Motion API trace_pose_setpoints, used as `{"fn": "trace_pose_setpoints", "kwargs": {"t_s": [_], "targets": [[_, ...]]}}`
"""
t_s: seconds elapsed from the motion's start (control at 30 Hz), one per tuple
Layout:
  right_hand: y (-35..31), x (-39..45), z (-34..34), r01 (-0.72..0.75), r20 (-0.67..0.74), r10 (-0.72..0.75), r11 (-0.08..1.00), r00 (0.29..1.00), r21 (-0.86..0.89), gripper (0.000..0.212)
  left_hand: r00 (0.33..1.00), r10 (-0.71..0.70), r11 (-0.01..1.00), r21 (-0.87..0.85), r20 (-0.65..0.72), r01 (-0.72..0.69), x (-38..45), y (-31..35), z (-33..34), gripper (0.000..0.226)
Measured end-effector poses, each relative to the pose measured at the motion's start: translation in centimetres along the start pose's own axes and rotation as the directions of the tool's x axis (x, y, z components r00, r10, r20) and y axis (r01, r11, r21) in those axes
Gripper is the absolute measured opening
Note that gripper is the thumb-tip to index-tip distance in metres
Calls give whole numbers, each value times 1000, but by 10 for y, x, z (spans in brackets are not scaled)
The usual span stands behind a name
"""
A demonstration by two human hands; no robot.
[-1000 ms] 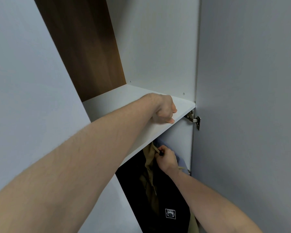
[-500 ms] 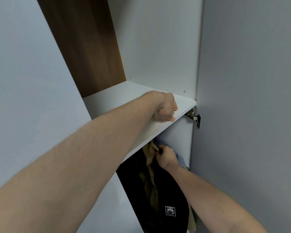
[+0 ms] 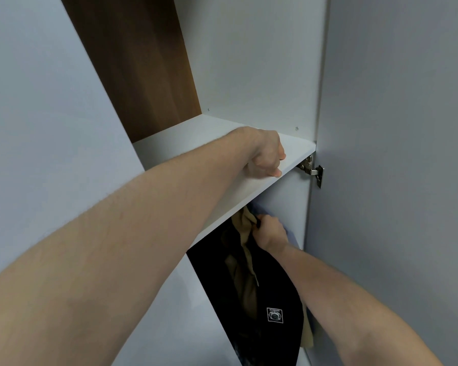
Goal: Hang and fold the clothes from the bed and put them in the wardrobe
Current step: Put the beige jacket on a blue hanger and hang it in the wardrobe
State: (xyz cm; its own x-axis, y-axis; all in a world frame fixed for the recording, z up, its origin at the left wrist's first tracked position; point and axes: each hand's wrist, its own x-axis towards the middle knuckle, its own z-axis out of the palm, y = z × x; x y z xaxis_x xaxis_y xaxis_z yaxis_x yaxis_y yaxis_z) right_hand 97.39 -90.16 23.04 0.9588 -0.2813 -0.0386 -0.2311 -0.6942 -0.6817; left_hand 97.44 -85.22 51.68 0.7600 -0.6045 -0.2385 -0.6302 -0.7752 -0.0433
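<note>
Grip, left: my left hand [image 3: 266, 157] curls over the front edge of the white shelf [image 3: 296, 150], near its right corner, fingers hooked round the lip for support.
Grip, right: my right hand [image 3: 270, 232] reaches under the shelf and pinches a small dark part, probably a hanger hook [image 3: 258, 223]; the rail itself is hidden.
Task's thing: tan garment [image 3: 245, 260] hangs below the shelf, just under its front edge, between a black garment [image 3: 273, 299] with a white square label [image 3: 274, 315] and a pale blue garment [image 3: 290, 235] at the right wall.
Change: over the last second both hands have barely shifted; only the view has drifted slightly. I judge the hanging step is at its close, the hook being seated or trued.
Meaning for task: this piece is nearly stowed in the wardrobe [image 3: 249, 62]; whatever remains on the bed is out of view.
Long axis: the tan garment runs vertically, collar end up at my fingers, hem downward out of sight.
Nearby: door hinge [image 3: 312, 170] beside the shelf's right corner.
</note>
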Motion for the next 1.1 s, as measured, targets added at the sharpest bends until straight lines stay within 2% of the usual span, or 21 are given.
{"fn": "trace_pose_setpoints", "kwargs": {"t_s": [0.13,0.23,0.3,0.37,0.6,0.83,0.97,1.1], "targets": [[3,-9,8,65,-10,-65,998,998,17,31,998,-36,999,33,57,35,3,-6,1,33],[15,-25,18,88,-93,-77,988,993,127,34,997,-59,998,17,55,58,5,-8,3,66],[24,-32,22,92,-125,-73,983,989,161,32,996,-72,996,-50,56,75,8,-9,6,68],[27,-36,23,105,-128,-89,987,988,123,30,995,-79,990,-114,63,86,9,-9,8,65],[18,-40,9,171,-257,-141,980,956,102,34,998,-63,993,-100,30,65,10,-8,11,67],[30,-23,-25,26,-97,-36,995,995,-97,37,998,-47,991,-127,39,52,11,-4,10,65],[36,-21,-25,4,-20,-7,992,1000,-126,41,999,-35,991,-128,36,40,11,-2,11,65],[46,-28,-13,6,-15,-9,980,1000,-199,47,999,-35,994,-99,26,37,9,-2,11,64]]}}
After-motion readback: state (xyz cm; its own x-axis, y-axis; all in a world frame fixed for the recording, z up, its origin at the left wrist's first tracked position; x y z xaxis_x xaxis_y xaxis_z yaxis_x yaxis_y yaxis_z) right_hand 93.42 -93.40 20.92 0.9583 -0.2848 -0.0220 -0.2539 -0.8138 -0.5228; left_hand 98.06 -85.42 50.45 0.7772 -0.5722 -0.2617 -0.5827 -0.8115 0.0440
